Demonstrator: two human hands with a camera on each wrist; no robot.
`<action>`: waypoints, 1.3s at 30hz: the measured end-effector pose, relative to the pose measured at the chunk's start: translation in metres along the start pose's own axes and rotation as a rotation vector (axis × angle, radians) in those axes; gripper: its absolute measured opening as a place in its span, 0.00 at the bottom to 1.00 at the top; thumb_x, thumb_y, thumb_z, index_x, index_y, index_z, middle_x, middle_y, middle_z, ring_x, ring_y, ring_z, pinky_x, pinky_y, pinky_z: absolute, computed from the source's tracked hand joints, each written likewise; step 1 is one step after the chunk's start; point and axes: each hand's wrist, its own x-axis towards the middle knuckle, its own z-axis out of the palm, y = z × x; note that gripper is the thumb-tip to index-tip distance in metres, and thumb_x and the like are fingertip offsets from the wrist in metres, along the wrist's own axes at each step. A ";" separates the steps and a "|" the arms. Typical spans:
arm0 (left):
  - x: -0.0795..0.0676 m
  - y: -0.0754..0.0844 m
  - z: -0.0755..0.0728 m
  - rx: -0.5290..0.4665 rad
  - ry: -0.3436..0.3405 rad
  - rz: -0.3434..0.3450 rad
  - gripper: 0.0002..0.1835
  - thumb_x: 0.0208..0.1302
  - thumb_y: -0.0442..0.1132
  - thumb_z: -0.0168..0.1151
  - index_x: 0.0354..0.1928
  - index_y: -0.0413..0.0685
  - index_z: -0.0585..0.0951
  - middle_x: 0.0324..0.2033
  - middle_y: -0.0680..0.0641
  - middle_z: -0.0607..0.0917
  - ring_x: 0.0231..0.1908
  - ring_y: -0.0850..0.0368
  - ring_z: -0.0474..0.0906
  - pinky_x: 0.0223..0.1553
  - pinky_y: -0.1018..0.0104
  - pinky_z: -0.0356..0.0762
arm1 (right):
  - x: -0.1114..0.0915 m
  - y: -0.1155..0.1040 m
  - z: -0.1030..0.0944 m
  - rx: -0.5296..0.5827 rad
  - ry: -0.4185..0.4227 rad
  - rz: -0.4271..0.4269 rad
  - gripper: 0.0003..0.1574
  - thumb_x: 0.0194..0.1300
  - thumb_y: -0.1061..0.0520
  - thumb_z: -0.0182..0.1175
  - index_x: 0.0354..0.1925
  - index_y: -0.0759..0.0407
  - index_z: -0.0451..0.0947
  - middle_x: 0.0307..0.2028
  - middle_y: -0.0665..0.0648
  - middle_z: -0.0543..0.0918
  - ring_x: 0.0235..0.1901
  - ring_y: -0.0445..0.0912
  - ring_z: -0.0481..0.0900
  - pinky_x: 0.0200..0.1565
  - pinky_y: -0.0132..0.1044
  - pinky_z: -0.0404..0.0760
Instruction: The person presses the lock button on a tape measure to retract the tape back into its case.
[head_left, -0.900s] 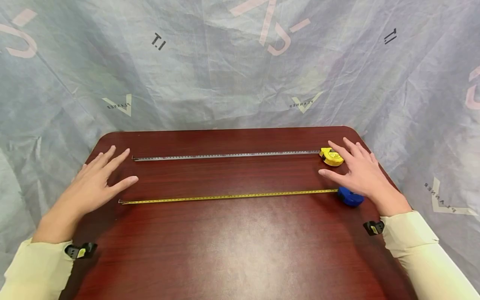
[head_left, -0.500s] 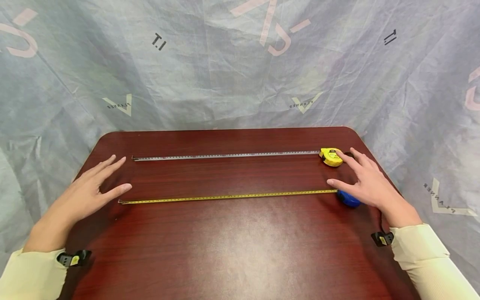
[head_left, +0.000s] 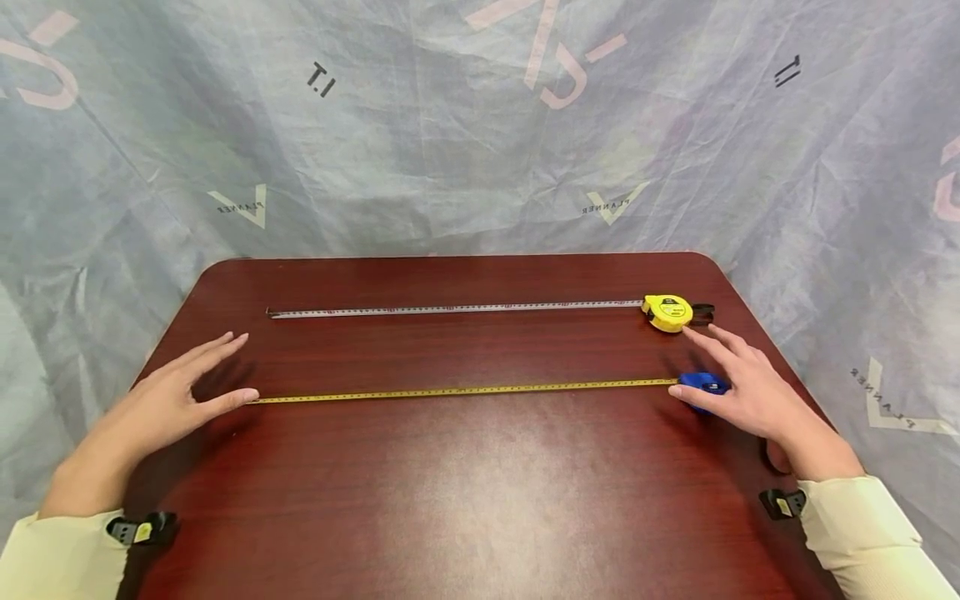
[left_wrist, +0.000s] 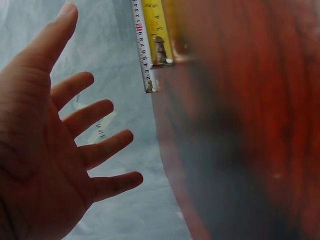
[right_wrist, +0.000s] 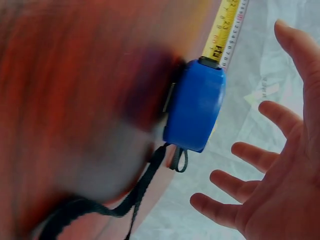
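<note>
Drawing-out looked done, winding-in undone: the blue tape measure [right_wrist: 195, 107] and yellow tape measure [head_left: 667, 313] lay extended on the counter [head_left: 450, 475], left hand [head_left: 167, 400] and right hand [head_left: 753, 392] spread, holding nothing.

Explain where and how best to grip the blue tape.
Take the blue case by its near and far sides, probably from above right with the right hand, which is nearest. The case is compact and rounded; the blade runs out of its left end and a strap trails from the opposite end, so leave both free.
</note>
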 end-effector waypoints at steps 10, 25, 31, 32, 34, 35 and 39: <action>-0.006 -0.005 0.012 0.007 0.000 0.008 0.44 0.60 0.59 0.76 0.75 0.55 0.71 0.69 0.36 0.72 0.66 0.30 0.67 0.57 0.32 0.64 | -0.007 0.007 0.009 -0.009 -0.012 0.009 0.57 0.60 0.36 0.74 0.79 0.48 0.61 0.72 0.72 0.60 0.65 0.77 0.57 0.54 0.75 0.63; -0.007 -0.012 0.024 0.046 0.058 0.095 0.31 0.59 0.54 0.78 0.64 0.56 0.84 0.49 0.53 0.89 0.45 0.55 0.84 0.44 0.72 0.72 | -0.009 0.014 0.022 0.026 -0.036 -0.079 0.51 0.61 0.40 0.75 0.75 0.52 0.67 0.66 0.66 0.69 0.57 0.69 0.69 0.51 0.69 0.71; -0.005 -0.013 0.027 0.041 0.085 0.139 0.27 0.55 0.43 0.81 0.59 0.54 0.86 0.44 0.55 0.90 0.40 0.62 0.85 0.41 0.77 0.73 | -0.011 0.013 0.024 -0.003 -0.032 -0.102 0.48 0.62 0.40 0.74 0.73 0.51 0.69 0.63 0.65 0.73 0.54 0.67 0.72 0.48 0.65 0.73; -0.004 -0.013 0.027 0.043 0.091 0.148 0.27 0.54 0.41 0.82 0.58 0.54 0.87 0.43 0.55 0.90 0.39 0.61 0.86 0.40 0.77 0.73 | -0.011 0.014 0.024 -0.009 -0.032 -0.104 0.47 0.62 0.40 0.74 0.73 0.51 0.69 0.62 0.65 0.73 0.54 0.67 0.73 0.48 0.65 0.73; -0.004 -0.013 0.027 0.058 0.098 0.155 0.26 0.52 0.38 0.82 0.56 0.54 0.88 0.41 0.56 0.90 0.38 0.61 0.85 0.38 0.75 0.74 | -0.011 0.014 0.025 -0.016 -0.028 -0.117 0.46 0.63 0.43 0.75 0.73 0.52 0.69 0.61 0.65 0.74 0.53 0.67 0.73 0.48 0.65 0.74; -0.003 -0.013 0.027 0.069 0.099 0.161 0.25 0.52 0.36 0.82 0.55 0.53 0.88 0.40 0.56 0.90 0.37 0.60 0.85 0.38 0.73 0.75 | -0.012 0.015 0.025 -0.020 -0.021 -0.127 0.45 0.63 0.45 0.75 0.73 0.52 0.70 0.61 0.65 0.74 0.53 0.67 0.73 0.47 0.64 0.74; -0.001 -0.012 0.027 0.107 0.098 0.166 0.24 0.51 0.33 0.81 0.53 0.53 0.89 0.36 0.57 0.89 0.37 0.57 0.86 0.37 0.64 0.78 | -0.011 0.018 0.027 -0.028 0.015 -0.185 0.44 0.61 0.54 0.77 0.71 0.54 0.70 0.58 0.66 0.76 0.51 0.66 0.75 0.46 0.63 0.73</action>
